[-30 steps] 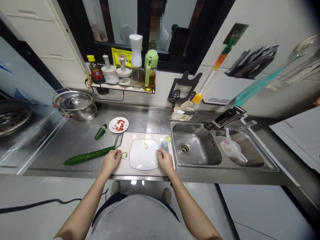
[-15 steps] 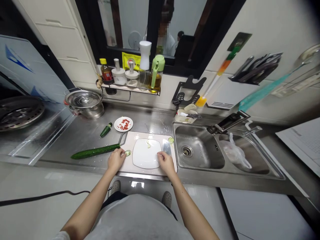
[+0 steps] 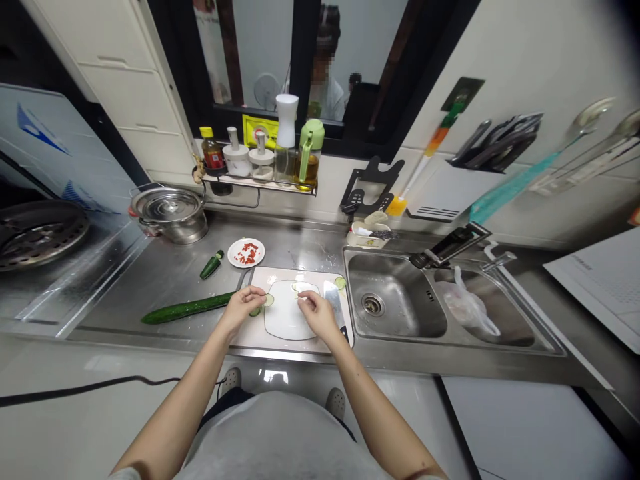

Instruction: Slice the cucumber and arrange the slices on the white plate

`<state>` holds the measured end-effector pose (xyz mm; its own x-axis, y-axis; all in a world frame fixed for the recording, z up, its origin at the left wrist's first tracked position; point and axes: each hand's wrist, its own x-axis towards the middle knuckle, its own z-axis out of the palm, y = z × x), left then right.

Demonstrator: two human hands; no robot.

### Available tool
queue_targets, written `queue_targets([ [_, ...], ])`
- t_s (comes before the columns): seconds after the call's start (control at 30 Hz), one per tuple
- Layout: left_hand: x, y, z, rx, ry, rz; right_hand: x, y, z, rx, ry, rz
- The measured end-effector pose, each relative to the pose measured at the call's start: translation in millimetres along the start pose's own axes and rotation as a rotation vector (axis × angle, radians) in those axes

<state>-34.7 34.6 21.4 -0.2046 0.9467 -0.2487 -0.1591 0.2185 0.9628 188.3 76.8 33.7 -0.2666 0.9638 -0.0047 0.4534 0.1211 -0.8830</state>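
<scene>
My left hand (image 3: 244,305) pinches a thin cucumber slice (image 3: 269,300) over the left edge of a white square plate (image 3: 287,323). Over the plate's right part, my right hand (image 3: 317,313) has its thumb and fingertips closed at the edge of another slice (image 3: 295,287) near the far rim. The plate rests on a pale cutting board (image 3: 260,340). A slice (image 3: 255,311) lies on the board beneath my left fingers. Another slice (image 3: 341,283) is at the board's far right corner, beside a knife (image 3: 331,293) partly hidden by my right hand.
A long cucumber (image 3: 185,310) and a short cucumber piece (image 3: 211,265) lie left of the board. Behind it stands a small plate (image 3: 245,261) with chopped red bits. The sink (image 3: 400,320) is on the right, a lidded pot (image 3: 175,213) at back left, and a condiment rack (image 3: 265,180) above.
My left hand has lifted a cucumber slice from the board and brought it right, over the plate. My right hand has moved left and away from me, from the plate's right edge to the slices on it.
</scene>
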Motion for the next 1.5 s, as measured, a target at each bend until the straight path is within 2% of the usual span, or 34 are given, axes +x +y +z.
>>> queue_targets([
  [0.17, -10.6, 27.2, 19.0, -0.02, -0.099, 0.055, 4.8, -31.9, 16.5, 0.242, -0.093, -0.07],
  [0.37, -19.6, 37.2, 30.8, 0.05, -0.13, 0.154, 4.2, -40.7, 22.7, 0.371, -0.099, -0.055],
  [0.57, -24.6, 39.7, 33.5, 0.304, -0.065, 0.347, 1.8, -44.6, 17.3, 0.446, -0.122, 0.026],
  [0.67, -26.9, 41.2, 33.5, 0.388, -0.037, 0.41, 0.7, -49.7, 15.9, 0.527, -0.168, 0.151],
  [0.83, -31.1, 46.0, 34.9, 0.393, -0.001, 0.456, -0.3, -58.5, 12.9, 0.68, -0.257, 0.324],
  [1.13, -34.3, 45.7, 34.0, 0.597, 0.002, 0.694, -3.6, -69.7, 5.1, 0.79, -0.313, 0.371],
  [1.27, -33.1, 40.3, 33.2, 0.627, 0.005, 0.721, -3.7, -68.8, 5.0, 0.797, -0.311, 0.377],
  [1.5, -32.3, 39.5, 31.7, 0.638, 0.0, 0.675, -1.6, -64.7, 7.1, 0.782, -0.309, 0.4],
])
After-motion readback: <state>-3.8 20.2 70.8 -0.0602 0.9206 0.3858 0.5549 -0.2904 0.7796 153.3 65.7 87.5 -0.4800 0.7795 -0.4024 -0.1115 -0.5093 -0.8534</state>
